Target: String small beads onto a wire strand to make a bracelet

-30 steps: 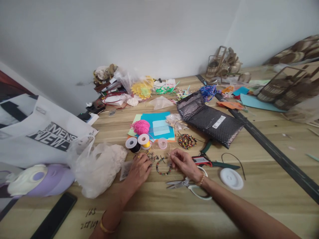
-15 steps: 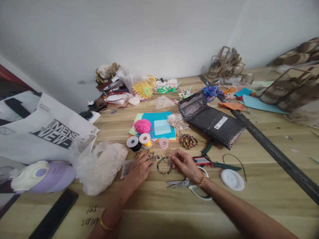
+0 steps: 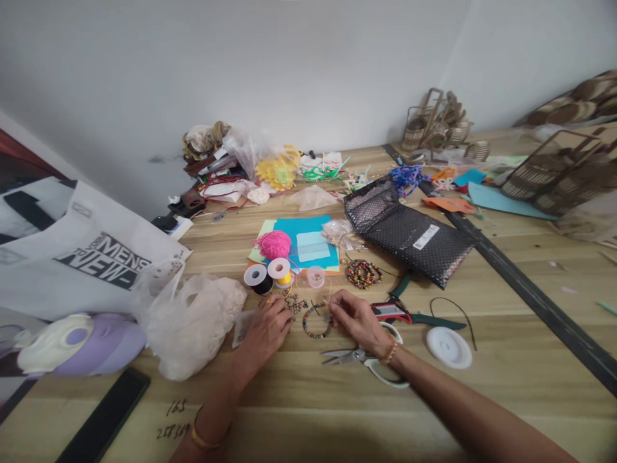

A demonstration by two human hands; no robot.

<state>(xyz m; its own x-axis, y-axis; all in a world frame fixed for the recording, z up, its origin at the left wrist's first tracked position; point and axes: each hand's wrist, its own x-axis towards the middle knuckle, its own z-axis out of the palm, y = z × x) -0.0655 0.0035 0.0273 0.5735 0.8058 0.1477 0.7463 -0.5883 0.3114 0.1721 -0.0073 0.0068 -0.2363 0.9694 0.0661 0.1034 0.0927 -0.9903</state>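
Observation:
My right hand (image 3: pixel 355 316) is closed in a pinch at the right side of the beaded bracelet (image 3: pixel 315 334), with a thin pale cord (image 3: pixel 328 297) at its fingertips. The bracelet lies as a ring of multicoloured beads on the table, and a short dark cord end (image 3: pixel 315 308) shows at its top. My left hand (image 3: pixel 272 321) is low over the table beside a small pile of loose beads (image 3: pixel 295 302). Its fingers are bent and close together, and their tips are hidden. White-handled scissors (image 3: pixel 357 355) lie open, partly under my right wrist.
Behind my hands stand a black thread spool (image 3: pixel 258 279), a yellow thread spool (image 3: pixel 279 271) and a pink spool (image 3: pixel 315 278). Beaded strands (image 3: pixel 364 274) lie coiled to the right. A green-handled cutter (image 3: pixel 424 319) and a white lid (image 3: pixel 449 348) sit farther right; a plastic bag (image 3: pixel 193 328) stands left.
Both hands hold nearly the same positions by the bracelet and beads. The whole view has shifted very slightly; nothing else visibly differs.

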